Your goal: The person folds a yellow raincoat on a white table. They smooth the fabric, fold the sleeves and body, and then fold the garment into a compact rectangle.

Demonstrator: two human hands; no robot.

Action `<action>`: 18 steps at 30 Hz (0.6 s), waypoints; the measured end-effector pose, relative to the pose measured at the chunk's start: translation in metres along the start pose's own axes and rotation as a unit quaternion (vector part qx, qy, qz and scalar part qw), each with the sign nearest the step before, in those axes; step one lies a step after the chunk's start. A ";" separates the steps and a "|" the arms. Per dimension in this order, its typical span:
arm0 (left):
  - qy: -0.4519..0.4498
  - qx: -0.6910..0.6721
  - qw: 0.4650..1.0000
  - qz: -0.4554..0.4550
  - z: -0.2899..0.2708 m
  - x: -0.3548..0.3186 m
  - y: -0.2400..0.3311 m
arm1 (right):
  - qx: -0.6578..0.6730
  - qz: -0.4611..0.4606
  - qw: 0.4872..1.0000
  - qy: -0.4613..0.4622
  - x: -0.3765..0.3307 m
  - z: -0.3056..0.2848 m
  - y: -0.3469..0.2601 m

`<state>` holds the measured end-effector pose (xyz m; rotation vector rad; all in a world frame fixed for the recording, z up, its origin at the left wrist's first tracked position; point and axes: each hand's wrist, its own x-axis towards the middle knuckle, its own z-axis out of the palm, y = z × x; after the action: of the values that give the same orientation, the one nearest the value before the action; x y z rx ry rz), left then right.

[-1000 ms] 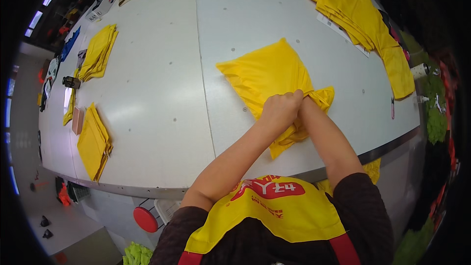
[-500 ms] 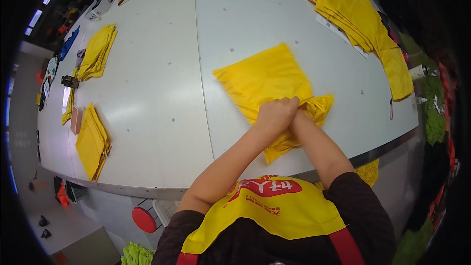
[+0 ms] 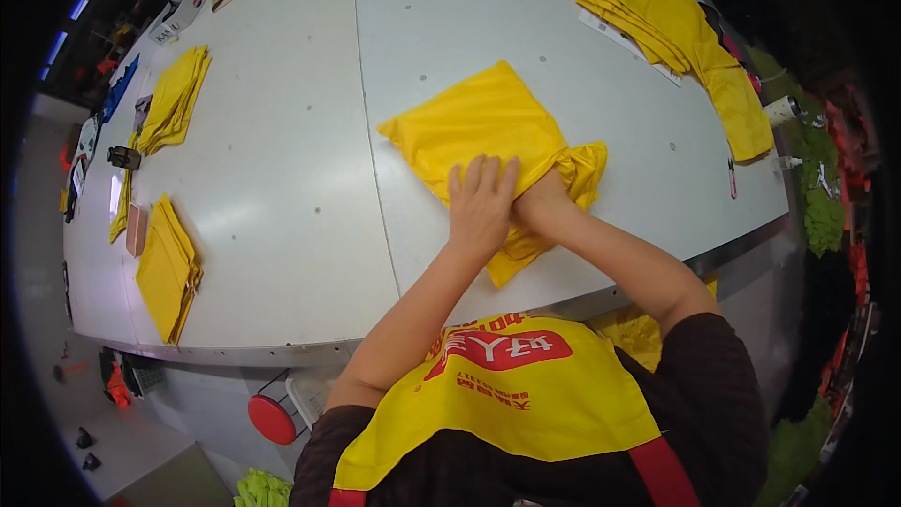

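A yellow cloth piece (image 3: 483, 117), smooth like a folded apron or bag, lies on the table in front of me. Its far part is flat; at the right and near sides it bunches into loose folds. My left hand (image 3: 482, 199) rests on top of its near part, fingers stretched out over the fabric. Close beside it, my right hand (image 3: 547, 205) reaches under a fold of the cloth. The fingers of that hand are hidden by the fabric, so their grip does not show.
On the pale table (image 3: 282, 150), a stack of yellow cloths (image 3: 648, 14) lies far right, near a white roll (image 3: 782, 111). Folded yellow cloths (image 3: 169, 268) lie at the left, with another pile (image 3: 175, 99) behind. A red round stool (image 3: 272, 420) stands below the front edge.
My left hand has come away from my right wrist and opened flat on the cloth. My right hand now shows reaching under the fold. The whole view has shifted slightly.
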<state>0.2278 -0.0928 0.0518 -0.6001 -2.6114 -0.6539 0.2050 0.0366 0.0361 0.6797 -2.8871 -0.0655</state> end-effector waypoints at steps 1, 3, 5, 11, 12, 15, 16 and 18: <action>-0.020 0.051 0.997 -0.045 0.003 -0.007 -0.002 | -0.006 -0.035 0.999 0.009 -0.005 -0.005 0.012; -0.049 0.078 0.987 -0.129 0.007 -0.018 -0.004 | -0.033 -0.075 0.995 -0.048 -0.010 -0.029 0.020; -0.062 0.032 0.976 -0.207 0.011 -0.022 -0.010 | 0.034 0.003 0.992 -0.118 -0.011 -0.032 0.018; -0.079 0.037 0.964 -0.250 0.031 -0.054 -0.022 | 0.261 0.205 0.942 -0.044 -0.012 0.014 0.032; -0.081 0.023 0.963 -0.257 0.032 -0.056 -0.022 | 0.269 0.236 0.931 -0.072 -0.012 0.014 0.032; -0.097 0.021 0.957 -0.274 0.027 -0.052 -0.031 | 0.272 0.162 0.929 -0.189 -0.011 -0.004 0.041; -0.115 0.046 0.953 -0.277 0.024 -0.051 -0.035 | 0.280 0.137 0.922 -0.229 -0.015 -0.010 0.042; -0.143 0.092 0.950 -0.260 0.016 -0.063 -0.044 | 0.234 0.063 0.964 -0.106 -0.045 0.008 0.029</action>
<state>0.2545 -0.1394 -0.0053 0.0723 -3.0889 -0.4829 0.2307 0.0830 0.0238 0.5834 -3.1720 0.6139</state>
